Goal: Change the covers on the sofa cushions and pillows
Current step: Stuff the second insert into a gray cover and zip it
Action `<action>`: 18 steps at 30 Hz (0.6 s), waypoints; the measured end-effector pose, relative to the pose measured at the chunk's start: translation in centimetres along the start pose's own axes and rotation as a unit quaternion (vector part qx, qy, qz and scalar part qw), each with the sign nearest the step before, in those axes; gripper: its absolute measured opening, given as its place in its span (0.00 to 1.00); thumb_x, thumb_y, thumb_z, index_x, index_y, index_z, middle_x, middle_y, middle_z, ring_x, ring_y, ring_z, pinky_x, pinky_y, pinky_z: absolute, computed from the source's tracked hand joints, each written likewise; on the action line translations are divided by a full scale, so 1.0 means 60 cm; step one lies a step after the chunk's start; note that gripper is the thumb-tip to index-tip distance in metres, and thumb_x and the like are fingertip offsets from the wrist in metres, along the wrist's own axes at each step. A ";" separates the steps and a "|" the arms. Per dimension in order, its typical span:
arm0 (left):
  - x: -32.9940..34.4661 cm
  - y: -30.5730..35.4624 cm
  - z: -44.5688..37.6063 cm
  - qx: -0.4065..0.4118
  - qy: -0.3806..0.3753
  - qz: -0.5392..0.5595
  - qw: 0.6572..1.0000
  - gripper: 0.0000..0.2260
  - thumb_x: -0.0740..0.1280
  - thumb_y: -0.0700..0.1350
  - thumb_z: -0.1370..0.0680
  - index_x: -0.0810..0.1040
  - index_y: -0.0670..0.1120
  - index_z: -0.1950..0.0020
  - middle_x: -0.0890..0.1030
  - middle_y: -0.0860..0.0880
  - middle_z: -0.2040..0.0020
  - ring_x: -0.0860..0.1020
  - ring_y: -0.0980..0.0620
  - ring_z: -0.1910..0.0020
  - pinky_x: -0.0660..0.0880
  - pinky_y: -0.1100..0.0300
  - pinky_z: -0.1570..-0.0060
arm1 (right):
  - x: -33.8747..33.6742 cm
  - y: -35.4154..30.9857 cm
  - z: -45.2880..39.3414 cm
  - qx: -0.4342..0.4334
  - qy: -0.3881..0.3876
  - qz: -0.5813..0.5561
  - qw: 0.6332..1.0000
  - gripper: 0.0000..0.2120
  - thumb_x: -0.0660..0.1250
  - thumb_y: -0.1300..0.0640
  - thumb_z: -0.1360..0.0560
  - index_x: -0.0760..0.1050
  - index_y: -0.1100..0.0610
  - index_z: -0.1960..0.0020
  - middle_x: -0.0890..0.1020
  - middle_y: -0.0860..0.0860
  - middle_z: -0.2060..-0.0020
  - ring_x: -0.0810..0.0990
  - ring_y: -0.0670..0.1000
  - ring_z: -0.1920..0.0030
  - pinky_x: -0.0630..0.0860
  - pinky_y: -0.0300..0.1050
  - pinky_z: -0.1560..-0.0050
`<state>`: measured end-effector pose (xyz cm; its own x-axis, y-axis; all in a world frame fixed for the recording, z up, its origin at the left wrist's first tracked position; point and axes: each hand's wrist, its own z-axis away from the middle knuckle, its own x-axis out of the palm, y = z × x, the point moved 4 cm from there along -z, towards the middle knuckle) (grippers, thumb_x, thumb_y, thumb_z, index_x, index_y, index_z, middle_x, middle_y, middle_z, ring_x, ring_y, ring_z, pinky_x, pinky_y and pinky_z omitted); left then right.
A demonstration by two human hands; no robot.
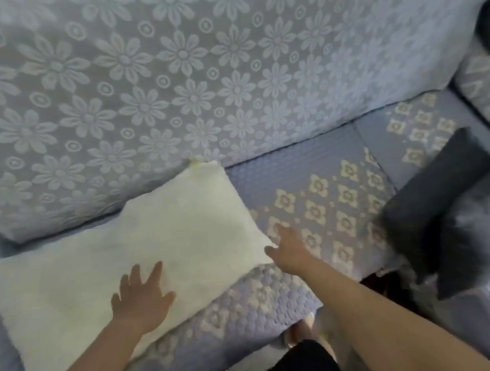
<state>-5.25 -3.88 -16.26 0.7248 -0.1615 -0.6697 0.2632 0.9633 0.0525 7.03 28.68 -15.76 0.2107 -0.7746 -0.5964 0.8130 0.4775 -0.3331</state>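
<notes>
Floral sofa (315, 208) bears our bare cream pillow (118, 259); left hand (141, 299) flat, right hand (290, 250) spread beside; grey cushions (439, 204) rightward.

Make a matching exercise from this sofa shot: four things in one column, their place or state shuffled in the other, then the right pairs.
Things:
1. left hand
2. right hand
3. white pillow
4. dark grey cushion

Places or states:
A. lies bare, without a cover, on the seat
B. sits at the right end of the sofa
C. rests flat on the pillow, fingers spread
D. reaches to the pillow's right corner

Pairs: 1-C, 2-D, 3-A, 4-B
</notes>
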 end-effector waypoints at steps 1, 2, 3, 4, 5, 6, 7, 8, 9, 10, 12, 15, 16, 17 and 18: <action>0.022 0.014 -0.004 0.021 -0.039 0.003 0.999 0.36 0.58 0.65 0.19 0.41 0.60 0.18 0.44 0.44 0.17 0.46 0.40 0.19 0.54 0.44 0.22 | 0.008 0.024 0.016 0.023 -0.010 -0.018 1.000 0.39 0.62 0.44 0.19 0.45 0.51 0.18 0.46 0.54 0.19 0.50 0.59 0.20 0.60 0.57 0.24; 0.030 0.041 -0.009 0.048 -0.069 -0.006 0.996 0.36 0.58 0.65 0.20 0.43 0.59 0.18 0.46 0.43 0.17 0.48 0.40 0.19 0.56 0.45 0.22 | 0.000 0.053 0.033 0.053 0.001 -0.044 0.998 0.39 0.63 0.44 0.20 0.45 0.49 0.18 0.46 0.53 0.19 0.53 0.60 0.21 0.65 0.57 0.26; 0.035 0.063 -0.017 0.065 -0.085 -0.013 0.994 0.36 0.58 0.64 0.20 0.44 0.57 0.17 0.48 0.42 0.17 0.50 0.41 0.19 0.56 0.46 0.22 | -0.014 0.078 0.042 0.077 0.022 -0.065 0.995 0.38 0.63 0.44 0.20 0.46 0.49 0.18 0.47 0.52 0.19 0.56 0.59 0.22 0.69 0.55 0.29; 0.030 0.091 -0.021 0.081 -0.090 -0.012 0.993 0.35 0.58 0.63 0.19 0.45 0.56 0.17 0.50 0.41 0.17 0.53 0.41 0.19 0.57 0.49 0.22 | -0.037 0.101 0.055 0.104 0.049 -0.077 0.990 0.37 0.62 0.45 0.20 0.46 0.49 0.18 0.50 0.52 0.20 0.59 0.59 0.23 0.71 0.52 0.32; 0.019 0.131 -0.021 0.104 -0.094 -0.015 0.990 0.34 0.58 0.61 0.18 0.47 0.54 0.17 0.52 0.40 0.18 0.55 0.41 0.20 0.58 0.51 0.23 | -0.063 0.139 0.066 0.135 0.079 -0.090 0.984 0.36 0.62 0.47 0.19 0.48 0.50 0.18 0.52 0.53 0.20 0.62 0.59 0.25 0.72 0.49 0.36; 0.005 0.165 -0.018 0.121 -0.092 -0.020 0.988 0.33 0.58 0.59 0.17 0.48 0.53 0.17 0.54 0.40 0.18 0.58 0.41 0.21 0.59 0.54 0.24 | -0.088 0.167 0.076 0.157 0.101 -0.101 0.977 0.35 0.62 0.47 0.20 0.51 0.51 0.19 0.55 0.54 0.21 0.64 0.59 0.26 0.72 0.49 0.39; -0.009 0.204 -0.012 0.138 -0.087 -0.022 0.986 0.31 0.58 0.57 0.17 0.49 0.52 0.17 0.57 0.40 0.19 0.60 0.41 0.21 0.60 0.55 0.25 | -0.112 0.195 0.088 0.172 0.117 -0.114 0.972 0.33 0.63 0.47 0.21 0.55 0.51 0.20 0.59 0.55 0.23 0.66 0.59 0.29 0.72 0.49 0.40; -0.023 0.253 -0.005 0.159 -0.083 -0.026 0.983 0.31 0.58 0.56 0.16 0.50 0.51 0.17 0.59 0.41 0.20 0.63 0.41 0.23 0.62 0.55 0.26 | -0.138 0.227 0.106 0.183 0.133 -0.123 0.966 0.32 0.62 0.46 0.24 0.59 0.51 0.23 0.63 0.55 0.26 0.69 0.59 0.32 0.73 0.50 0.40; -0.035 0.294 0.003 0.173 -0.084 -0.021 0.981 0.30 0.59 0.56 0.17 0.52 0.51 0.17 0.61 0.41 0.20 0.64 0.41 0.24 0.63 0.55 0.26 | -0.156 0.254 0.117 0.184 0.157 -0.132 0.961 0.31 0.62 0.45 0.26 0.62 0.51 0.25 0.66 0.56 0.27 0.70 0.59 0.33 0.74 0.53 0.38; -0.045 0.339 0.011 0.188 -0.084 -0.006 0.979 0.29 0.60 0.55 0.17 0.55 0.50 0.18 0.63 0.42 0.21 0.66 0.42 0.24 0.64 0.54 0.27 | -0.177 0.285 0.132 0.193 0.192 -0.145 0.951 0.31 0.62 0.47 0.26 0.62 0.52 0.24 0.65 0.56 0.27 0.68 0.60 0.32 0.72 0.56 0.34; -0.061 0.448 0.027 0.223 -0.087 0.019 0.971 0.26 0.62 0.52 0.17 0.62 0.49 0.20 0.67 0.44 0.22 0.68 0.44 0.25 0.65 0.56 0.28 | -0.244 0.364 0.155 0.245 0.301 -0.181 0.904 0.36 0.64 0.48 0.22 0.53 0.54 0.20 0.55 0.57 0.22 0.59 0.64 0.25 0.63 0.59 0.27; -0.058 0.593 0.035 0.250 -0.081 0.068 0.962 0.21 0.65 0.48 0.18 0.70 0.48 0.25 0.72 0.46 0.26 0.72 0.47 0.29 0.68 0.58 0.33 | -0.366 0.503 0.151 0.330 0.405 -0.242 0.818 0.49 0.68 0.39 0.24 0.39 0.52 0.18 0.44 0.56 0.19 0.47 0.65 0.22 0.54 0.62 0.24; -0.053 0.631 0.031 0.246 -0.076 0.074 0.963 0.20 0.65 0.48 0.18 0.72 0.48 0.26 0.73 0.47 0.26 0.74 0.47 0.30 0.69 0.57 0.33 | -0.403 0.545 0.134 0.355 0.397 -0.277 0.800 0.53 0.70 0.37 0.26 0.36 0.51 0.19 0.43 0.57 0.19 0.47 0.66 0.21 0.54 0.62 0.24; -0.040 0.672 0.023 0.233 -0.075 0.075 0.967 0.19 0.65 0.48 0.18 0.72 0.48 0.26 0.73 0.47 0.27 0.74 0.47 0.31 0.70 0.56 0.34 | -0.434 0.593 0.105 0.380 0.374 -0.314 0.786 0.56 0.71 0.36 0.28 0.35 0.52 0.19 0.45 0.58 0.20 0.49 0.66 0.21 0.55 0.62 0.25; -0.031 0.696 0.021 0.219 -0.081 0.069 0.970 0.19 0.65 0.49 0.17 0.72 0.49 0.26 0.73 0.47 0.27 0.75 0.47 0.32 0.70 0.56 0.35 | -0.453 0.625 0.087 0.398 0.351 -0.327 0.782 0.55 0.72 0.38 0.27 0.36 0.53 0.19 0.50 0.60 0.20 0.54 0.67 0.22 0.58 0.61 0.25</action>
<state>5.18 36.40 -11.89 0.8539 -0.1034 -0.5101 0.3761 0.8000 0.4675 34.62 65.48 -8.22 -0.5142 -0.1936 -0.8355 0.7614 -0.5515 -0.3408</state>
